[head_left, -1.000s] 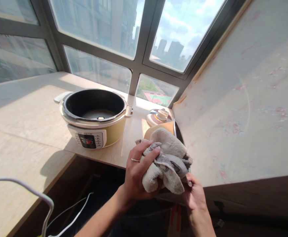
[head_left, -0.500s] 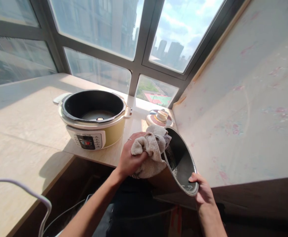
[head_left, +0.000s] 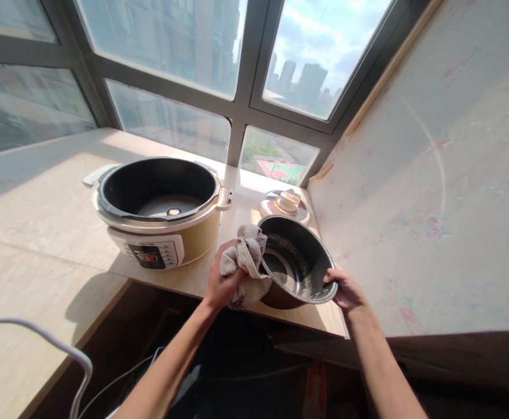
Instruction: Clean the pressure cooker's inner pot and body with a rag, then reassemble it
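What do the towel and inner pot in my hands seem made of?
Towel: fabric, perhaps cotton terry; it's crumpled in soft folds with a fuzzy finish. Inner pot: probably metal, judging by its thin, greyish rim and inner sheen; the dark interior may be coated, but that's uncertain.

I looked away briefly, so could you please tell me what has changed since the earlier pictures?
The pot has turned its opening more upward, showing its inside; the left hand, with the cloth, has shifted left. The right hand still grips the pot; the cooker and lid stayed put.
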`<move>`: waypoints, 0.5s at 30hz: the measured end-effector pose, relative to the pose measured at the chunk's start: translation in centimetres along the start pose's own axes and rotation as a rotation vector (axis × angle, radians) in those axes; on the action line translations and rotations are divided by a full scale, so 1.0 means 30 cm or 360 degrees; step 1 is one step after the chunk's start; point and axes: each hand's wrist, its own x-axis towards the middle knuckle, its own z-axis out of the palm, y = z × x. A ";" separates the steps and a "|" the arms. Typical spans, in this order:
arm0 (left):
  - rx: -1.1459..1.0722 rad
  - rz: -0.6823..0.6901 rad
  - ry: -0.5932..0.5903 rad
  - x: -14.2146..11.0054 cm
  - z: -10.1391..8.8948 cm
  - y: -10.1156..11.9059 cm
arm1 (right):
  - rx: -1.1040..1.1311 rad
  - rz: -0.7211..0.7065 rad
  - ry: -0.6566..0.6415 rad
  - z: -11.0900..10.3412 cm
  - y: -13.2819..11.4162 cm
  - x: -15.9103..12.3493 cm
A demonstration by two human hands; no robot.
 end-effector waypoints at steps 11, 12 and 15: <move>0.0141 0.0056 -0.0195 0.016 -0.052 -0.111 | -0.0177 0.0124 -0.0114 0.009 -0.019 0.045; 0.0177 0.0081 -0.0224 0.014 -0.057 -0.127 | -0.0189 0.0134 -0.0125 0.005 -0.018 0.052; 0.0262 0.0172 -0.0296 0.008 -0.068 -0.172 | -0.0217 0.0150 -0.0148 -0.008 -0.013 0.072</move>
